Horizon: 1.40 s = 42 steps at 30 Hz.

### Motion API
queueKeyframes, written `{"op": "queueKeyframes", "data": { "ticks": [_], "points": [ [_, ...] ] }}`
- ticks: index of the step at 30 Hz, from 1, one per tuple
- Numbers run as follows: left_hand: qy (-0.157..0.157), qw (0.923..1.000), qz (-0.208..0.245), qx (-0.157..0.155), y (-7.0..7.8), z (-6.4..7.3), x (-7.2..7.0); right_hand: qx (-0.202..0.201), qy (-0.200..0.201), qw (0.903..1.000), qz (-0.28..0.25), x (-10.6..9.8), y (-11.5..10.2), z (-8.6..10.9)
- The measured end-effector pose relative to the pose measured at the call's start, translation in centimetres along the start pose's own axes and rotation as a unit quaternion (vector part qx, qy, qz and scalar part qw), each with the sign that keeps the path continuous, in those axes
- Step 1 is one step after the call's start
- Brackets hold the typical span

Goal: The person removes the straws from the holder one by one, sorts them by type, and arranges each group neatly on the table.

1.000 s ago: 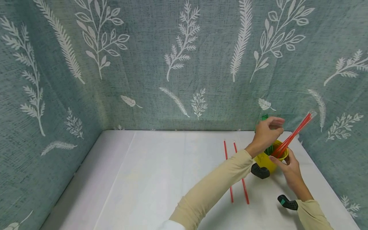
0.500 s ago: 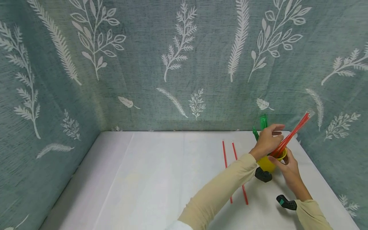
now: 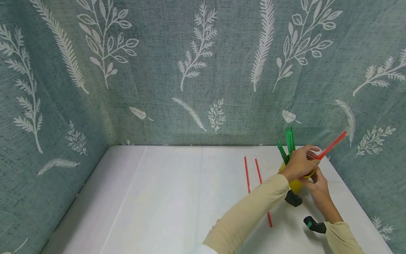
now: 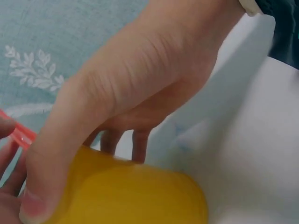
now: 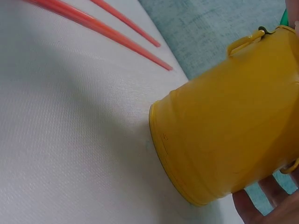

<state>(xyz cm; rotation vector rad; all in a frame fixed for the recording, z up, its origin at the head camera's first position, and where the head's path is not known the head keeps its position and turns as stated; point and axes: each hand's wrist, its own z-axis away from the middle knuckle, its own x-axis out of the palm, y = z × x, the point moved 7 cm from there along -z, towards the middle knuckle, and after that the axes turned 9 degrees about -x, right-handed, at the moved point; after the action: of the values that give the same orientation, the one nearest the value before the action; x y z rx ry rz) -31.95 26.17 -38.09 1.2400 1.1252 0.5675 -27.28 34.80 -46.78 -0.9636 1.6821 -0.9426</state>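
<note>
My left hand (image 3: 300,163) grips a bundle of red straws (image 3: 331,145) just above the rim of a small yellow bucket (image 5: 229,121). The straws slant up to the right, their lower ends hidden by the hand. My right hand (image 3: 318,190) holds the bucket from the right; in the left wrist view its thumb (image 4: 37,196) lies along the yellow wall. Green straws (image 3: 290,141) stand in the bucket behind my left hand. Two red straws lie on the table; the left one (image 3: 246,173) is partly covered by my left sleeve.
The white table (image 3: 158,197) meets a patterned grey-green cloth (image 3: 158,70) at the back and sides. Black wrist devices hang under the left wrist (image 3: 293,198) and beside the right wrist (image 3: 314,225).
My left hand has moved down and right from above the bucket and taken hold of the red straws. The bundle leans lower to the right. My right hand stays on the bucket.
</note>
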Motion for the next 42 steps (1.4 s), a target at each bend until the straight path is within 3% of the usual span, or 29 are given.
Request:
{"op": "queueKeyframes", "data": {
  "ticks": [5, 12, 18, 23, 30, 39, 42],
  "points": [
    [0.011, 0.9991, -0.035, 0.023, 0.2, 0.1, 0.1, -0.003, -0.001, 0.9999, -0.010, 0.0, 0.0, 0.0],
    [-0.024, 0.9973, -0.070, 0.000, -0.1, 0.1, 0.5, 0.011, 0.002, 0.9999, -0.007, 0.0, 0.1, 0.1],
    [-0.026, 0.9968, -0.076, -0.007, -1.1, 0.5, 0.2, 0.007, -0.011, 0.9998, -0.013, 0.7, 0.3, 0.0],
    [-0.013, 0.9971, -0.070, 0.027, -0.8, 0.8, -0.4, 0.005, -0.019, 0.9997, -0.016, 0.6, 0.2, -0.1],
    [0.005, 0.9976, -0.011, 0.069, 0.1, 1.5, -1.9, 0.000, -0.018, 0.9998, 0.004, 0.0, 0.0, -0.1],
    [0.075, 0.9858, 0.008, 0.150, 2.5, 2.6, -4.5, 0.003, -0.015, 0.9999, 0.002, 0.3, -0.1, 0.2],
    [0.094, 0.9821, 0.006, 0.163, 3.0, 3.1, -5.5, 0.009, -0.014, 0.9998, 0.005, 0.4, -0.1, 0.3]
  ]
}}
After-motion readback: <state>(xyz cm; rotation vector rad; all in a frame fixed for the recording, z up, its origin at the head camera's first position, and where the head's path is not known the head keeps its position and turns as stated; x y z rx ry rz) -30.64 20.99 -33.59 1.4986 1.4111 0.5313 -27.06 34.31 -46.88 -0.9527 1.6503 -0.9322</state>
